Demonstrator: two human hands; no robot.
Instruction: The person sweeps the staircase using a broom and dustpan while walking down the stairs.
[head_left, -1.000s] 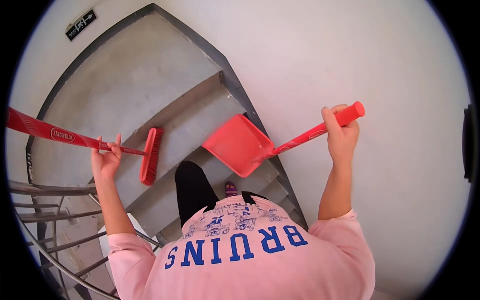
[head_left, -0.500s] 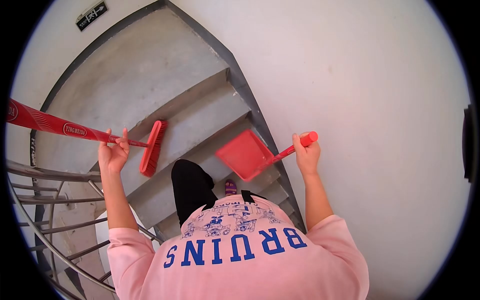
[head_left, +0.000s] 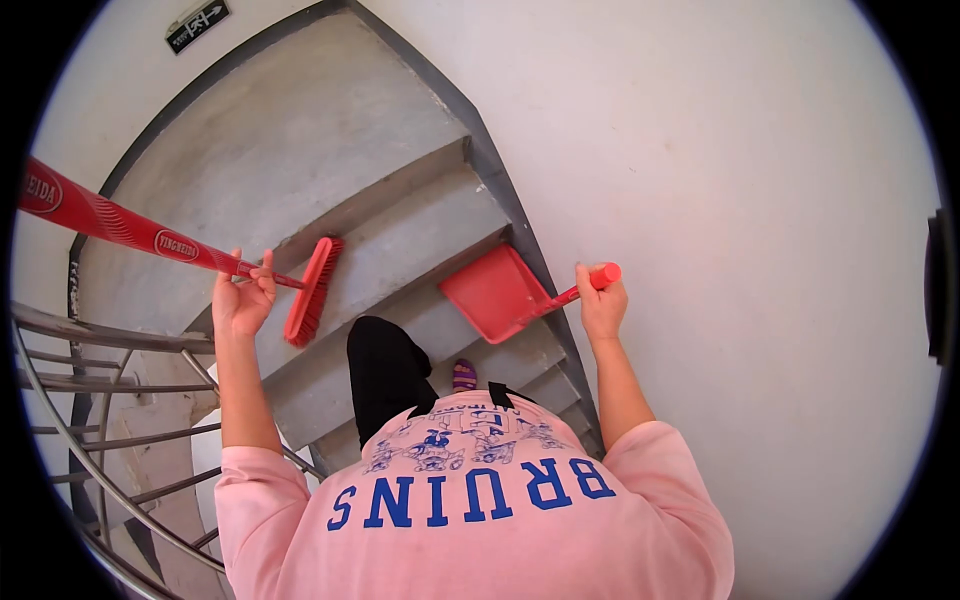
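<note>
My left hand (head_left: 243, 297) holds the red handle of a broom (head_left: 315, 292), with some fingers lifted off it. The handle runs out to the upper left, and the broom head with its red bristles is over a grey stair step. My right hand (head_left: 602, 303) is wrapped round the handle of a red dustpan (head_left: 497, 292) near its end. The dustpan lies over a lower step, close to the wall, its open side facing upper left. Whether either tool touches the step is hard to tell.
Grey stairs (head_left: 270, 130) curve along a white wall (head_left: 720, 250) with a dark painted border. A metal railing (head_left: 110, 336) stands at the left. An exit sign (head_left: 197, 25) hangs at the upper left. My foot in a purple sandal (head_left: 464, 376) is on a lower step.
My right hand has moved left and down, lowering the dustpan toward the lower step. My left hand and the broom have shifted slightly right in view, and the broom head slightly up.
</note>
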